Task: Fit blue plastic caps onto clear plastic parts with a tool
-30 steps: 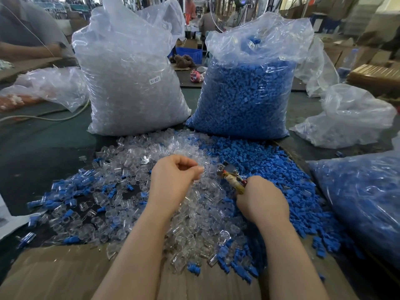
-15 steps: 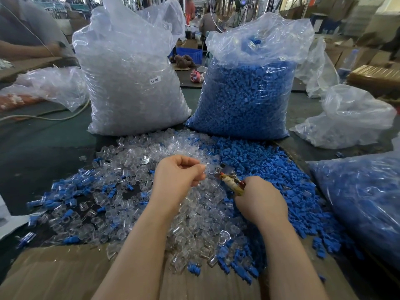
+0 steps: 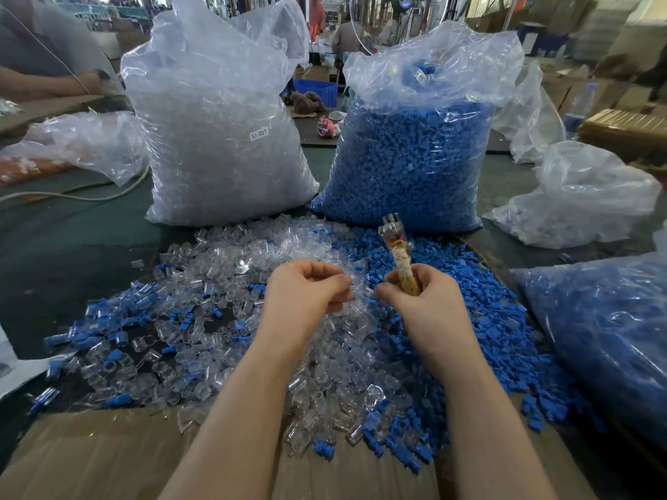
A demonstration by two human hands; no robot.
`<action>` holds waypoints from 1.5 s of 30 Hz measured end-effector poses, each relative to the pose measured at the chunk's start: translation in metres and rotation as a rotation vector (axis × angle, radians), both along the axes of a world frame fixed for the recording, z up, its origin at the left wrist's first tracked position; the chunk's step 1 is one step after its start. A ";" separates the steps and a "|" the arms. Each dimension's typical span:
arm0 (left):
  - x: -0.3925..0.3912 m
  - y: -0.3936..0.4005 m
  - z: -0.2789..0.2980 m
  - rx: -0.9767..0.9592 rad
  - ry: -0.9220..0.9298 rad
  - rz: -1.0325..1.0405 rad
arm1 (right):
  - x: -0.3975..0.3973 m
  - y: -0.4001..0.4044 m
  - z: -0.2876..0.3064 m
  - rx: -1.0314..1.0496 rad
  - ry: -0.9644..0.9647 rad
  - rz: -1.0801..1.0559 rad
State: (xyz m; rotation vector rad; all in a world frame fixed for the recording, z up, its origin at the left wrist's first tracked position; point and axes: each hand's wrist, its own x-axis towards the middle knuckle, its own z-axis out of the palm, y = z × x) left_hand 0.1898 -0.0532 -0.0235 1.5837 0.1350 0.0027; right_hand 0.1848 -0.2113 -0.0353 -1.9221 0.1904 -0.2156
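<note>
1. The left grip [image 3: 306, 292] is curled, its fingertips pinching a clear part [image 3: 355, 295] just beside the right grip.
2. The right grip [image 3: 420, 301] is wrapped round a tool [image 3: 399, 254]. The tool's cord-bound handle rises out of the fist, and its shiny metal head points up and away from the person, tilted a little left.
3. The two grips sit near each other, thumbs almost meeting, above the heap.
4. Under and left of the left grip lies a pile of clear parts [image 3: 231, 268], with some blue caps mixed in along its left edge.
5. Right of and beyond the right grip spreads a pile of blue caps [image 3: 480, 319].
6. Both piles lie on cardboard [image 3: 90, 456] that covers the near side of the tabletop [image 3: 72, 243].
7. Beyond the left grip stands a tall bag of clear parts [image 3: 220, 138] with a small white label.
8. Beyond the right grip stands a bag of blue caps [image 3: 411, 157], its top open.
9. To the far right of the right grip lies another bag [image 3: 606, 337] holding blue pieces, and behind it a crumpled clear bag [image 3: 577, 196].
</note>
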 end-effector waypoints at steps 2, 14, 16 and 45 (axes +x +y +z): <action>-0.001 -0.002 0.000 -0.018 0.001 0.000 | 0.000 0.002 0.002 0.067 -0.036 0.003; -0.004 -0.005 0.005 -0.054 -0.024 0.044 | -0.006 0.010 0.005 0.122 -0.169 0.127; -0.004 -0.005 0.005 -0.045 -0.030 0.053 | -0.005 0.013 0.003 0.099 -0.188 0.115; -0.004 -0.007 0.003 0.255 -0.225 0.074 | -0.004 0.022 0.000 -0.126 -0.236 -0.011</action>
